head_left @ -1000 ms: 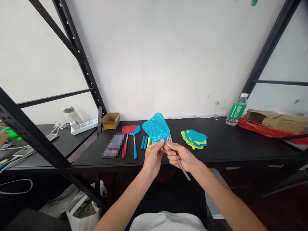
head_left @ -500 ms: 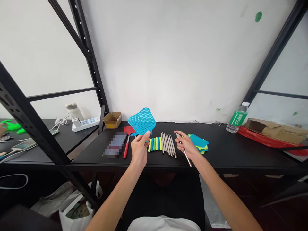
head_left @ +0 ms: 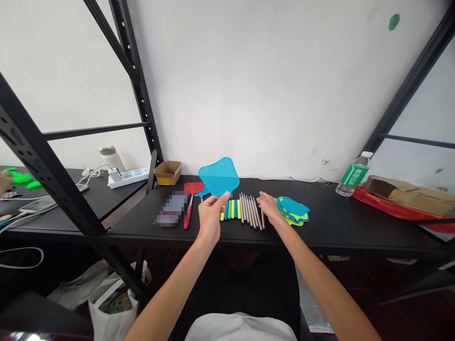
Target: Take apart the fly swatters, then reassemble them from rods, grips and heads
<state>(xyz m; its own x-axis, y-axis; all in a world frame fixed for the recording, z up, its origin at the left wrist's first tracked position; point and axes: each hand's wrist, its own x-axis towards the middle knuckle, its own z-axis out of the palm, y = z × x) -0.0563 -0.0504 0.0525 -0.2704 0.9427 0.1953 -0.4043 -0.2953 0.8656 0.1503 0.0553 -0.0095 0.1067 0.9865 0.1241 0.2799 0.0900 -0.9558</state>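
Pinched by its lower end, a blue perforated fly swatter head (head_left: 219,176) is held up in my left hand (head_left: 212,213), above the table. My right hand (head_left: 269,207) is closed on a thin metal rod (head_left: 263,219), down by the right end of a row of similar metal rods (head_left: 250,210). Left of that row lie several blue, green and yellow handle grips (head_left: 232,209), partly behind my left hand. A pile of blue and yellow-green swatter heads (head_left: 294,211) sits just right of my right hand.
A red fly swatter (head_left: 189,208) lies beside a blurred phone-like item (head_left: 172,208), with a blue swatter partly hidden. Behind them stands a small cardboard box (head_left: 168,173). A water bottle (head_left: 354,174) and brown cardboard (head_left: 408,192) are at the right; a power strip (head_left: 130,177) is at the left.
My hands were together at the blue swatter head and rod, then parted. The left kept the head; the right carried the rod away and lowered it beside the other rods.
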